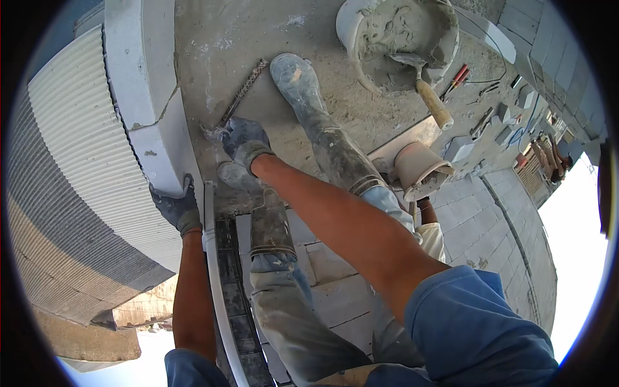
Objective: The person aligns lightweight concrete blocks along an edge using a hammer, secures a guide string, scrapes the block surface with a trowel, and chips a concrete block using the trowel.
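Observation:
My left hand (177,208), in a dark glove, grips the near end of a pale block (164,158) in the low wall, thumb on the inner side and fingers on the outer. My right hand (245,140), gloved too, is closed on the lower end of a long tool with a patterned, mortar-stained handle (244,92). The handle points away from me over the grey floor; the tool's head is partly hidden by the glove, so its kind is unclear. The right hand is just above the toe of one of my boots (235,175).
A bucket of wet mortar (345,39) holds a wooden-handled trowel (433,103). Beside a smaller bucket (412,161) another person's hand (425,209) shows. Red-handled tools (458,77) lie at right. A white pipe (210,226) runs along the wall; corrugated roofing (84,122) lies beyond it.

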